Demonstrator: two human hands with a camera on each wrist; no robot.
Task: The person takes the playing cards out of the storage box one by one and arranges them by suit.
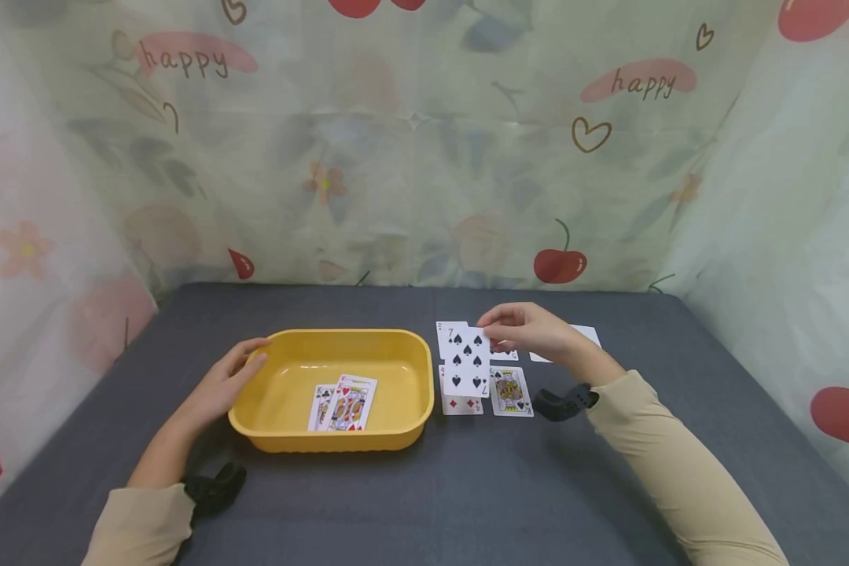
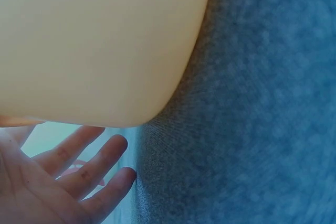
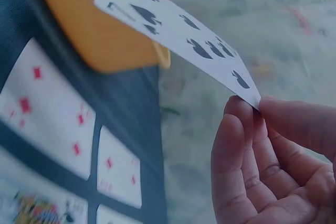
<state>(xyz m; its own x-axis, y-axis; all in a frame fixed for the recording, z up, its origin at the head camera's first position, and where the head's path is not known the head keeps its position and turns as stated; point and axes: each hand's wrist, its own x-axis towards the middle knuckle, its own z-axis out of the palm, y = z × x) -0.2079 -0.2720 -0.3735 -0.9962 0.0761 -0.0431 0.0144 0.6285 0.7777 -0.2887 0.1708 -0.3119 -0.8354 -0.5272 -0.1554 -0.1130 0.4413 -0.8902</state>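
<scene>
My right hand [image 1: 531, 326] pinches a seven of spades [image 1: 467, 362] by its upper right corner, between thumb and fingers. In the right wrist view the seven of spades [image 3: 199, 48] slants up from the fingertips. It overlaps a four of diamonds [image 1: 460, 406] and a card with a 2 in its corner [image 1: 447, 334] in the head view. A king of spades [image 1: 512, 391] lies beside the four. My left hand [image 1: 226, 377] rests at the left rim of a yellow tub [image 1: 332, 445], its fingers loosely extended outside the wall in the left wrist view.
Inside the tub lie a king of hearts [image 1: 351, 405] and another king [image 1: 320, 407] partly under it. Behind the king of spades is a partly hidden card [image 1: 505, 354]. A white card [image 1: 586, 334] shows past the right hand. Patterned curtains [image 1: 410, 196] surround the dark table [image 1: 410, 511].
</scene>
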